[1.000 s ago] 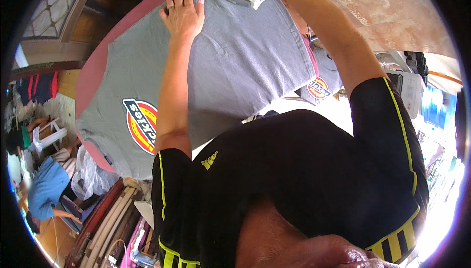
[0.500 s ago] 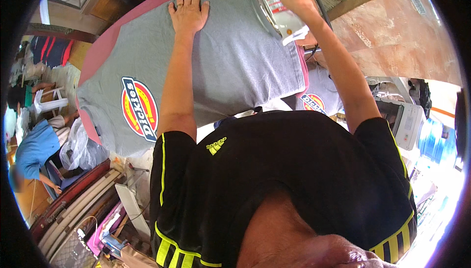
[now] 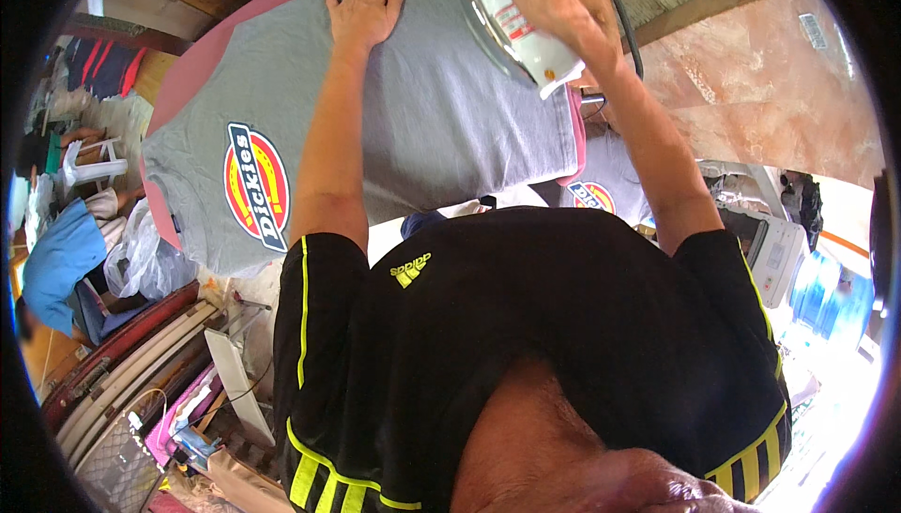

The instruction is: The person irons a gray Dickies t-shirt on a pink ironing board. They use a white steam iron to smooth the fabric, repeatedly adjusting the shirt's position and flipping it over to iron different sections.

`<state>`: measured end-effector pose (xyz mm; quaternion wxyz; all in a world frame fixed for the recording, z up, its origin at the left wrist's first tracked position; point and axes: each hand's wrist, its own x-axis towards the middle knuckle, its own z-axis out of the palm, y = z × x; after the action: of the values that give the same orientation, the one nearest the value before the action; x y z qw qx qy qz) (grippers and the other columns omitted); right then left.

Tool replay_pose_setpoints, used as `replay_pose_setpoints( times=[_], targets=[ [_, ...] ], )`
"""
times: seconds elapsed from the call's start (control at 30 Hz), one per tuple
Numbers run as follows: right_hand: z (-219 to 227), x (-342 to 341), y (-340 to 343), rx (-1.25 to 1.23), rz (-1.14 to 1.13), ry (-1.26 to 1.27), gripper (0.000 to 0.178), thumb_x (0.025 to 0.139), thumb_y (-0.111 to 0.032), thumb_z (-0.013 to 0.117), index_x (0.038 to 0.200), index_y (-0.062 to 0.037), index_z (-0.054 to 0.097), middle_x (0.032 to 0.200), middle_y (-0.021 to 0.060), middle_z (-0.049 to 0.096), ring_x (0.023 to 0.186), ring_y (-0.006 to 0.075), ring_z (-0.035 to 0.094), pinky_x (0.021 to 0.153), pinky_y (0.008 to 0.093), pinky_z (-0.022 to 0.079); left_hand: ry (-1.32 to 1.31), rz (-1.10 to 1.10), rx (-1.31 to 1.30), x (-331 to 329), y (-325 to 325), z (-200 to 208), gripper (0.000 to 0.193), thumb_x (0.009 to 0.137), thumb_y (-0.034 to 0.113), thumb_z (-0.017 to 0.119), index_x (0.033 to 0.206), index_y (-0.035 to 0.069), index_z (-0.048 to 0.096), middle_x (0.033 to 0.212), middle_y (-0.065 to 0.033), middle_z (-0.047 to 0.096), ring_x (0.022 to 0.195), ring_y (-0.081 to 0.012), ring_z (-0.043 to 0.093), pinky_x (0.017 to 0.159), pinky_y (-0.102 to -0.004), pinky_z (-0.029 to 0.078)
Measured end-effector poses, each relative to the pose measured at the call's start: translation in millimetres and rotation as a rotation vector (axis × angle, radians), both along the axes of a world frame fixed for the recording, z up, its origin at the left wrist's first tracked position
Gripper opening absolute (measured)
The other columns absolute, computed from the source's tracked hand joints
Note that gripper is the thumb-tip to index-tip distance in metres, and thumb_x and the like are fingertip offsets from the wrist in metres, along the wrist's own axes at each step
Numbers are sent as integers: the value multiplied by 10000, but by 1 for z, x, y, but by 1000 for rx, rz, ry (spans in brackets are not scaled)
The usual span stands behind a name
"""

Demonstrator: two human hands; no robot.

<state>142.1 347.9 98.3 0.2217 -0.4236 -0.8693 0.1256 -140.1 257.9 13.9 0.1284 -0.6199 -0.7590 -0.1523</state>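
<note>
A grey T-shirt point(image 3: 427, 91) with a colourful printed badge lies spread over a board with a dark pink cover point(image 3: 192, 86). My left hand point(image 3: 364, 8) rests flat on the shirt near its far edge, fingers spread. Around the handle of a white clothes iron point(image 3: 516, 30) with a shiny metal base rim, my right hand point(image 3: 554, 6) is closed. The iron sits over the shirt's right part, close to its hem. Its soleplate underside is hidden.
Another grey printed shirt point(image 3: 601, 189) hangs beyond the board's right end. A metal frame point(image 3: 627, 20) stands behind the iron. At right are a white machine point(image 3: 774, 255) and a blue water bottle point(image 3: 831, 297). A person in blue point(image 3: 64, 255) is at far left, beside plastic bags point(image 3: 150, 260).
The iron and my right hand have shifted slightly left over the shirt. My left hand stays flat in about the same place. The person in blue has bent lower.
</note>
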Motion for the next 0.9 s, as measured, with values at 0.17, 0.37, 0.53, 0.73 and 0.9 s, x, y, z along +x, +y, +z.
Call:
replay_pose_setpoints(
  times=[0.17,0.37,0.53,0.73,0.9],
  targets=[
    [31,-33,-5,-108,74,-94,593,971,-510,545,1139,55,616,929,324,687,924,464,691,867,521,524,45,2,5,3,10,2,564,1023,452,369,1542,230,388,1627,0,341,1500,-280,300,1177,-583,239],
    [8,-107,71,239,208,-166,439,1013,-421,463,1056,-40,676,859,310,664,781,482,678,667,581,542,-43,-68,-26,-14,15,6,534,1041,417,354,1544,239,385,1641,15,312,1509,-243,284,1195,-548,234],
    [37,-96,20,-119,56,-83,571,980,-507,532,1159,28,619,937,330,679,941,472,680,875,537,512,93,17,-133,-103,-27,-2,522,1054,412,344,1548,244,376,1649,48,287,1516,-226,265,1203,-530,226],
    [56,-37,-28,-142,172,-40,460,960,-433,629,1053,17,635,890,311,688,857,443,703,789,521,546,-27,69,-70,-182,-49,12,452,1035,415,444,1467,293,498,1591,45,393,1484,-248,337,1176,-538,250],
    [60,-66,-18,-3,383,-11,407,963,-420,642,1066,-27,659,824,227,702,731,400,699,669,478,550,-96,118,257,-172,-44,18,374,883,505,694,1127,224,729,1249,-39,615,1196,-284,544,980,-520,417]
  ],
)
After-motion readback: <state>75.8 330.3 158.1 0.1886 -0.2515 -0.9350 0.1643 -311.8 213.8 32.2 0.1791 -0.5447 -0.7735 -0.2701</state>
